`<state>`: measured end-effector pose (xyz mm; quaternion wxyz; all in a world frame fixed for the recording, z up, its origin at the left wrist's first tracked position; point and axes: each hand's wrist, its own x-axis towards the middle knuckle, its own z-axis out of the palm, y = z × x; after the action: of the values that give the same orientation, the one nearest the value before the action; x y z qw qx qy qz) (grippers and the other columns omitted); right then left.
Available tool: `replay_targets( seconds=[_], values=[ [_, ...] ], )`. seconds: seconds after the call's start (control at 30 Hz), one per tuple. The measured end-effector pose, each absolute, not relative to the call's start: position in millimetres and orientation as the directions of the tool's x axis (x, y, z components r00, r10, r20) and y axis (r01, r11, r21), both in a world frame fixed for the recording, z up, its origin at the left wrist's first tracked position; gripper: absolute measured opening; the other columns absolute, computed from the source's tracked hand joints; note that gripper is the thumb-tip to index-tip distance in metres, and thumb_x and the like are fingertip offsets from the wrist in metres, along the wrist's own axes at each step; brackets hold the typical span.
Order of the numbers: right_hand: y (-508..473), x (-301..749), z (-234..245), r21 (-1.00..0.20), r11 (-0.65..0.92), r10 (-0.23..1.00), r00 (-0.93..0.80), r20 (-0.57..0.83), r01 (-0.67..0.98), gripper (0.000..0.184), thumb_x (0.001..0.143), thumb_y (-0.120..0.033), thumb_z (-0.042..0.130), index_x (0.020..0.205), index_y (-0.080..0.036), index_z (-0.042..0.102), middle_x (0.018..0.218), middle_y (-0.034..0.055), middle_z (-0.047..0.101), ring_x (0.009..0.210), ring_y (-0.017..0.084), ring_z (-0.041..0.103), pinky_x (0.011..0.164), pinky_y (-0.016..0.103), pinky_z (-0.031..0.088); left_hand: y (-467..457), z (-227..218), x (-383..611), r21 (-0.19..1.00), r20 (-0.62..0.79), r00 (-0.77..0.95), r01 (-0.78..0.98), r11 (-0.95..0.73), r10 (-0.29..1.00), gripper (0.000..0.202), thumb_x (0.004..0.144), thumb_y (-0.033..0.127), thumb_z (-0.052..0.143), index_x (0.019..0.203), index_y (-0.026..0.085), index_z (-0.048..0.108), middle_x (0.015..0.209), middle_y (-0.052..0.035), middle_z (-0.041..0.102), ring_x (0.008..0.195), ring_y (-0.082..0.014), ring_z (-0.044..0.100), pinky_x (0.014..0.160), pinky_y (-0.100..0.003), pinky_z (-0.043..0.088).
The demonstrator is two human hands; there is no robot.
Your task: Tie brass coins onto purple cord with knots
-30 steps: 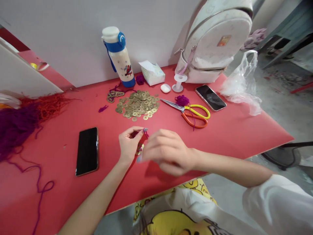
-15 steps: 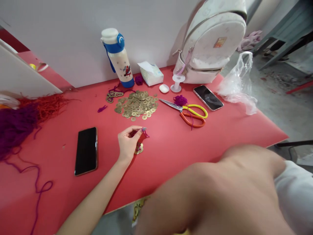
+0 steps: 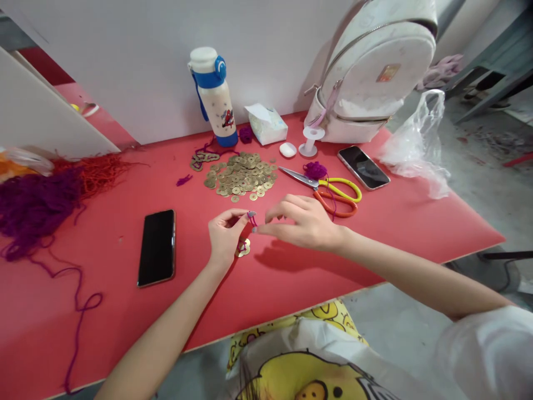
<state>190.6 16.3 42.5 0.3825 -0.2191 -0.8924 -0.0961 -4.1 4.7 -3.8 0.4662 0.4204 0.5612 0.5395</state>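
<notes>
My left hand [image 3: 225, 233] pinches a short length of purple yarn [image 3: 254, 221] between thumb and forefinger, its ends sticking out to the right. Just below that hand, a few brass coins [image 3: 244, 248] with purple yarn through them lie together, partly covered by it. My right hand [image 3: 306, 222] hovers right of the yarn. One fingertip points at the yarn ends, close to them or touching, while the other fingers are bent and apart from it; I see nothing held there. Behind both hands spreads a pile of holed brass coins [image 3: 244, 175].
Scissors [image 3: 328, 189] with a purple yarn ball [image 3: 315, 170] lie behind my right hand. A dark phone [image 3: 157, 248] is at left, another phone [image 3: 364, 166] at right. A bottle [image 3: 216, 100], tissue pack [image 3: 267, 125], white spool [image 3: 310, 141] and backpack [image 3: 366, 78] line the back.
My right arm, blurred and low in front before, has swung up and forward, bringing the hand beside the yarn. My left hand keeps its pinch. The view has shifted slightly.
</notes>
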Motion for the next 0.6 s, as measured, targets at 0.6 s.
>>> replay_targets(
  seconds=[0.6],
  values=[
    [42.0,170.4,-15.4,0.126,0.856,0.258,-0.624,0.738,0.502,0.014,0.094,-0.019,0.061,0.098,-0.027,0.071,0.087,0.0008,0.065,0.077,0.014,0.044,0.065,0.030,0.031,5.5,-0.9,-5.6,0.996,-0.087,-0.202,-0.029,0.083,0.976,0.016,0.068,0.032,0.079,0.072,0.017,0.075,0.068,-0.0030,0.071,0.057,-0.0135,0.062,0.049,-0.022,0.047]
  ],
)
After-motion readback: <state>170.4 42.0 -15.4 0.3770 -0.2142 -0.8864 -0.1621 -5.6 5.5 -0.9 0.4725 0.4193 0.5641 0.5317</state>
